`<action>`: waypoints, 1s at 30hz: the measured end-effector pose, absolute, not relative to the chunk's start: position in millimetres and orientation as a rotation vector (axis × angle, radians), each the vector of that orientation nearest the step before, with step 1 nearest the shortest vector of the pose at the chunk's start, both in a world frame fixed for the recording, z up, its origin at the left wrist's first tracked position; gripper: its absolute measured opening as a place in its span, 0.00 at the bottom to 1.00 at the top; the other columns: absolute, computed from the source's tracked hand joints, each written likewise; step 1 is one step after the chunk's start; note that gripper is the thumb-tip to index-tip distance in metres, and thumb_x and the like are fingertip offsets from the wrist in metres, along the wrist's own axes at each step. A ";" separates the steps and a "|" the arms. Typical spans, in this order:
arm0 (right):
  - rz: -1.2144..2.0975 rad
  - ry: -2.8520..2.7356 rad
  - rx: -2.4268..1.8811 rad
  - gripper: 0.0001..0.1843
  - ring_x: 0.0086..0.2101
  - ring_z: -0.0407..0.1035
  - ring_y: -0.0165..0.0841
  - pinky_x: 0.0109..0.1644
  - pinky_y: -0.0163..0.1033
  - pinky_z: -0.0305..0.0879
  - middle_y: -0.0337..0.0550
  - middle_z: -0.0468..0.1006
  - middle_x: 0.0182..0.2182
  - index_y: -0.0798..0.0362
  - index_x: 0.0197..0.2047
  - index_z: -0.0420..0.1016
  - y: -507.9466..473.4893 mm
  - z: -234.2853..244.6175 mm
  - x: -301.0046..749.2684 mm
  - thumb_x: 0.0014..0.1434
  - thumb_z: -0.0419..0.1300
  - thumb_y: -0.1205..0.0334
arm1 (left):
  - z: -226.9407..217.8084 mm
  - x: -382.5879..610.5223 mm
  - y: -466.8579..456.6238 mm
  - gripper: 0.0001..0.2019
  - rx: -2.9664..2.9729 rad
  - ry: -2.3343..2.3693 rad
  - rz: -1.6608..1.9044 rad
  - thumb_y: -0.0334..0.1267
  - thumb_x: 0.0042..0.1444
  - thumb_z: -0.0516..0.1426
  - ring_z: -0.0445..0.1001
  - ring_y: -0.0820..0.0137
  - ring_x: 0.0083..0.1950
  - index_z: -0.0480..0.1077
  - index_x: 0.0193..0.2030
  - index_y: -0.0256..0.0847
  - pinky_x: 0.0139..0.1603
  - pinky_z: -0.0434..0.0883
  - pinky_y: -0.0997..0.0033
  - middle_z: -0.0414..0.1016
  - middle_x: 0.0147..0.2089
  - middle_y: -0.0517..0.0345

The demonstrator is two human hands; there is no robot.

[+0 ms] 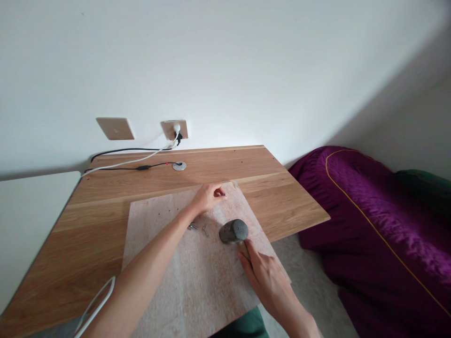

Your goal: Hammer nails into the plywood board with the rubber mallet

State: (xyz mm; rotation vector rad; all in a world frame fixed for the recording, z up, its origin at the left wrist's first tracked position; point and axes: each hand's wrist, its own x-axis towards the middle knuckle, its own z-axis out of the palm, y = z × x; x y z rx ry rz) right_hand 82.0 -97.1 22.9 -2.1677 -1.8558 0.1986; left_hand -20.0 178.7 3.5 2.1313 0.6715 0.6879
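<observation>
A rubber mallet (233,231) with a dark, worn head and a pale handle is in my right hand (265,270); the fingers wrap round the handle close to the head. The mallet is over the right half of a whitish, scuffed wooden board (197,281). Near the far right corner of this board, my left hand (208,197) pinches with its fingertips. A tiny light tip shows there, too small to name. Several small metal nails or screws (192,226) lie on the board by my left wrist, partly hidden, and another (205,230) lies just right of them.
Under the board is a wooden desktop (296,202) with a round cable grommet (179,166). White and black cables (143,167) run along its back to a wall socket (175,129). A white panel (35,220) stands left; a purple fabric cover (338,225) is right.
</observation>
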 end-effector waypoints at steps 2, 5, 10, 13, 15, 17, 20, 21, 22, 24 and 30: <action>0.206 -1.859 -2.172 0.23 0.29 0.83 0.43 0.28 0.40 0.67 0.46 0.87 0.31 0.54 0.61 0.72 -96.8 23.9 81.9 0.79 0.44 0.50 | 3.7 -19.6 178.6 0.04 2.151 0.687 0.677 0.29 0.55 0.68 0.77 0.71 0.34 0.77 0.33 0.39 0.38 0.68 0.74 0.82 0.33 0.60; 0.196 -1.859 -2.157 0.23 0.28 0.83 0.42 0.28 0.39 0.67 0.46 0.87 0.31 0.54 0.62 0.72 -96.3 25.7 81.8 0.80 0.43 0.51 | 3.6 -18.9 178.1 0.05 2.175 0.707 0.677 0.29 0.55 0.68 0.76 0.71 0.34 0.76 0.33 0.39 0.37 0.68 0.74 0.81 0.32 0.60; 0.168 -1.875 -2.133 0.24 0.27 0.82 0.42 0.27 0.39 0.66 0.47 0.86 0.30 0.55 0.61 0.73 -95.6 26.3 81.8 0.80 0.42 0.51 | 3.7 -18.7 177.0 0.05 2.188 0.725 0.685 0.29 0.55 0.67 0.75 0.72 0.33 0.76 0.33 0.39 0.37 0.67 0.74 0.81 0.32 0.61; 0.162 -1.879 -2.128 0.25 0.27 0.82 0.42 0.27 0.39 0.65 0.46 0.85 0.29 0.55 0.62 0.72 -95.5 26.6 81.6 0.80 0.41 0.50 | 3.1 -18.7 177.4 0.06 2.182 0.723 0.703 0.29 0.56 0.67 0.75 0.71 0.33 0.76 0.33 0.39 0.37 0.67 0.74 0.81 0.32 0.61; 0.166 -1.889 -2.120 0.26 0.27 0.82 0.42 0.27 0.39 0.66 0.46 0.85 0.29 0.56 0.62 0.72 -95.7 26.9 81.3 0.80 0.41 0.51 | 2.4 -18.7 178.4 0.05 2.169 0.712 0.717 0.29 0.56 0.67 0.76 0.71 0.33 0.76 0.33 0.39 0.37 0.67 0.74 0.81 0.32 0.61; 0.167 -1.892 -2.129 0.26 0.28 0.82 0.43 0.28 0.40 0.66 0.47 0.85 0.30 0.57 0.62 0.72 -95.9 26.6 81.1 0.80 0.41 0.51 | 1.8 -18.7 179.6 0.05 2.151 0.699 0.728 0.30 0.56 0.68 0.76 0.71 0.34 0.76 0.33 0.39 0.37 0.67 0.74 0.81 0.32 0.61; 0.168 -1.886 -2.166 0.26 0.28 0.82 0.43 0.28 0.40 0.67 0.47 0.85 0.30 0.57 0.62 0.72 -96.1 25.4 80.9 0.80 0.41 0.51 | 1.1 -18.6 180.6 0.05 2.142 0.699 0.728 0.31 0.57 0.68 0.76 0.71 0.34 0.76 0.33 0.39 0.38 0.67 0.74 0.81 0.32 0.61; 0.170 -1.888 -2.172 0.26 0.28 0.82 0.43 0.28 0.40 0.67 0.47 0.85 0.30 0.57 0.62 0.72 -96.1 25.2 80.9 0.80 0.41 0.51 | 0.9 -18.5 180.5 0.05 2.149 0.703 0.721 0.31 0.57 0.68 0.76 0.71 0.34 0.76 0.33 0.39 0.38 0.67 0.74 0.81 0.32 0.61; 0.170 -1.892 -2.172 0.26 0.28 0.82 0.43 0.28 0.40 0.67 0.47 0.85 0.30 0.57 0.63 0.72 -96.1 25.2 80.9 0.80 0.41 0.51 | 0.8 -18.5 180.3 0.05 2.159 0.708 0.711 0.30 0.57 0.68 0.76 0.71 0.34 0.76 0.33 0.39 0.38 0.67 0.74 0.81 0.32 0.61; 0.164 -1.905 -2.155 0.26 0.28 0.82 0.42 0.28 0.40 0.67 0.47 0.85 0.30 0.58 0.63 0.71 -96.2 25.7 81.0 0.80 0.40 0.51 | 0.7 -18.4 179.4 0.05 2.179 0.712 0.694 0.29 0.57 0.67 0.76 0.71 0.34 0.76 0.33 0.39 0.38 0.66 0.74 0.81 0.33 0.61; 0.145 -1.888 -2.142 0.26 0.28 0.82 0.42 0.28 0.40 0.67 0.46 0.85 0.29 0.58 0.62 0.71 -96.1 25.9 80.8 0.81 0.41 0.51 | 2.1 -17.9 178.2 0.06 2.200 0.717 0.667 0.27 0.57 0.67 0.76 0.71 0.34 0.76 0.33 0.39 0.38 0.66 0.74 0.81 0.33 0.61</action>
